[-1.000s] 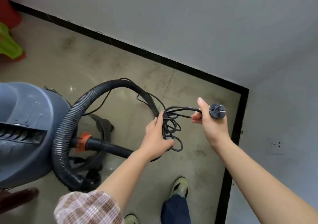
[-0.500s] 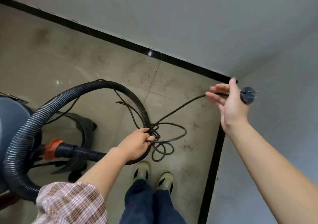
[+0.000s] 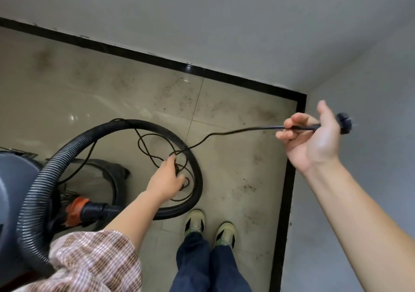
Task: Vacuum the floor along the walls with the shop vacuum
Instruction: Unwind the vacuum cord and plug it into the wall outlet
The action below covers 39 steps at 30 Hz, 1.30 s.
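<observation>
The limp, light cord is gripped behind its plug by the right hand (likely the firmest spot), its loops held by the left hand.

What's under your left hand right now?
Tangled loops of the black power cord, inside the curve of the vacuum hose, over floor tile. The left hand covers where the loops gather.
</observation>
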Available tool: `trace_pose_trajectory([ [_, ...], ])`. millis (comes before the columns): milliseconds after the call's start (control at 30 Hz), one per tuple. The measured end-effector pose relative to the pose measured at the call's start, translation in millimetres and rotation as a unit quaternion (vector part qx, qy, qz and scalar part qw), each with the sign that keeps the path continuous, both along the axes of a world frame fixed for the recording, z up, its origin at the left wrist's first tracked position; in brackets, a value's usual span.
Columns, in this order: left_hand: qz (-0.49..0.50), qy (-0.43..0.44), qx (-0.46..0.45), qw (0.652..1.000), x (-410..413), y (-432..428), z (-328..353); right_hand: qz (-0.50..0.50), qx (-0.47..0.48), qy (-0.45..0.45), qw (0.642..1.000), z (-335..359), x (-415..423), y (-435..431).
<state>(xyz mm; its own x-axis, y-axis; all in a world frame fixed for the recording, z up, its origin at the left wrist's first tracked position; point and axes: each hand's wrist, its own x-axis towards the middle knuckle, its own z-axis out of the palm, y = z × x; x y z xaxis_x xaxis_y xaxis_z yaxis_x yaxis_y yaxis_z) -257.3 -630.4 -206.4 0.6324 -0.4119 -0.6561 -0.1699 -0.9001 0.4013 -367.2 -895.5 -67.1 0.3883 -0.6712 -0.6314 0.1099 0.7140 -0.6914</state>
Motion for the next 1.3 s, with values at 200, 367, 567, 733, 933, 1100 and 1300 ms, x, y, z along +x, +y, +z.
trace_pose_trajectory([
  [200,-0.083,-0.029,-0.074,0.993,-6,-56,11,0.132,0.097,-0.086,0.983,10,-26,2],
  [367,-0.009,-0.048,-0.048,0.998,22,-83,60,0.019,0.059,0.071,0.995,0,-59,-30],
  [567,-0.098,-0.384,-0.201,0.896,80,-138,158,-0.098,0.138,0.091,0.981,-30,-74,-34],
  [733,-0.232,-0.251,-0.083,0.936,66,-175,154,-0.127,0.126,0.194,0.964,-55,-95,-43],
  [933,-0.333,0.143,0.091,0.928,-5,-173,38,-0.108,0.122,0.284,0.945,-110,-144,-59],
  [1100,-0.359,0.174,0.056,0.915,-59,-221,-35,-0.021,0.072,0.351,0.933,-175,-174,-90],
  [1300,-0.338,0.162,-0.033,0.926,-110,-267,-103,-0.119,0.084,0.296,0.944,-246,-200,-113],
])
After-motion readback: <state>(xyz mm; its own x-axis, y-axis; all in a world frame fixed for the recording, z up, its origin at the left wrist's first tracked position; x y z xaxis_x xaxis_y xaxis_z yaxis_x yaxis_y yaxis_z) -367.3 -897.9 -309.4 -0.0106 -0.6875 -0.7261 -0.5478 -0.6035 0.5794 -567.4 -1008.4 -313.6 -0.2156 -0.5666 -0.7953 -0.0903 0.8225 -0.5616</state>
